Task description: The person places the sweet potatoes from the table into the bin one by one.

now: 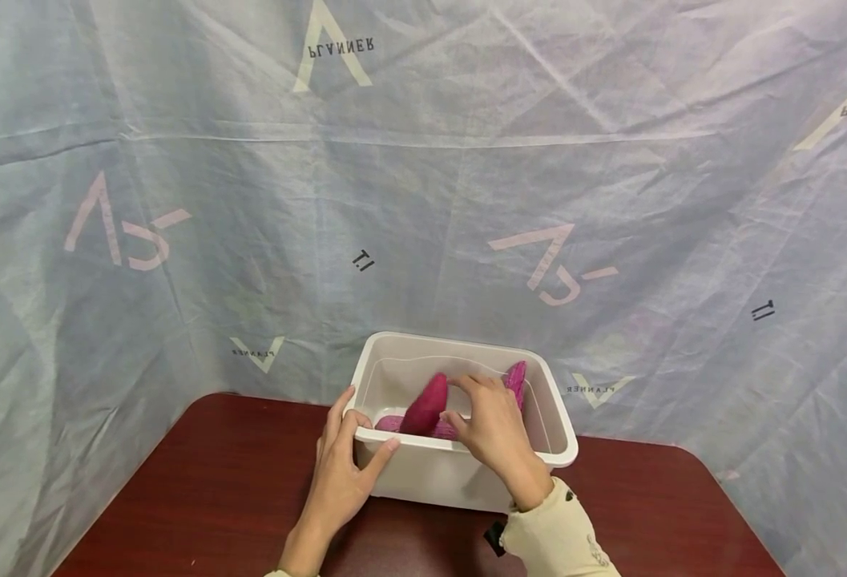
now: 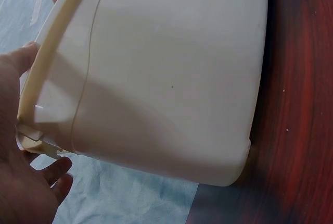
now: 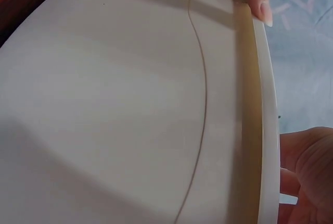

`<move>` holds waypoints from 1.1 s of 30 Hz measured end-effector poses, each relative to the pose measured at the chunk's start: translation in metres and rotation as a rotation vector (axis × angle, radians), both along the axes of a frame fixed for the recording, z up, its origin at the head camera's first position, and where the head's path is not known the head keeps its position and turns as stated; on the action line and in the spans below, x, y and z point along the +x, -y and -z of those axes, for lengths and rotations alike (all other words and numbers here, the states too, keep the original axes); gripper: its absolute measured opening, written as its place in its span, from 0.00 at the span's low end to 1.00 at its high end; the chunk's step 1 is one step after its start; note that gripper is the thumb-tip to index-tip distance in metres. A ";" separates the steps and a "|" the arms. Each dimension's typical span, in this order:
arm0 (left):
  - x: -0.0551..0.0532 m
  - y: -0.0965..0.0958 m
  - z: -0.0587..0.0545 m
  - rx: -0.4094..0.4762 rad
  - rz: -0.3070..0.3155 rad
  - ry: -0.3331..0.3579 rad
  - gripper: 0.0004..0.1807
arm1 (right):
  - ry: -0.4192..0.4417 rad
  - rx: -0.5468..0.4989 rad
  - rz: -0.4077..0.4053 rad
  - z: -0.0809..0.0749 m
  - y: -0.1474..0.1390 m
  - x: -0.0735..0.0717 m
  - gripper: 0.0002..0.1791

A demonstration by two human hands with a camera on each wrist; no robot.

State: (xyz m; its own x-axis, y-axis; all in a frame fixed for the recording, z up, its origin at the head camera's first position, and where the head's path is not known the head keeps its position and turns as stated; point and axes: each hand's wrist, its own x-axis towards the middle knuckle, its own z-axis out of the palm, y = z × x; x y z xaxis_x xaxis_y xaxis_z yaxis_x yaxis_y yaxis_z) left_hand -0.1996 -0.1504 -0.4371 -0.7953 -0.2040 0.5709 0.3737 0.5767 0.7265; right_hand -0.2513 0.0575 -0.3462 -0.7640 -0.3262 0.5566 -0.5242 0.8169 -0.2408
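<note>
A white plastic bin (image 1: 459, 477) stands on the table. My left hand (image 1: 340, 473) grips its near-left corner, thumb over the front rim and fingers along the left side. Inside the bin, my right hand (image 1: 494, 425) has thumb and forefinger at the right side of a purple-red sweet potato (image 1: 423, 407), which stands tilted with its lower end hidden by the front rim. Pinkish-purple sweet potatoes (image 1: 390, 423) lie lower down, and another (image 1: 516, 383) leans up beyond the right hand. Both wrist views show mostly the bin's outer wall (image 2: 166, 78).
The dark red table (image 1: 250, 481) spreads to both sides of the bin. A grey-blue printed cloth (image 1: 423, 200) hangs close behind it and along the sides. A small black object (image 1: 494, 538) shows beside the right sleeve.
</note>
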 end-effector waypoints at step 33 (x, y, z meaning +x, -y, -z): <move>0.020 0.031 -0.004 -0.124 -0.020 0.056 0.40 | -0.046 -0.106 -0.076 0.010 -0.002 0.046 0.24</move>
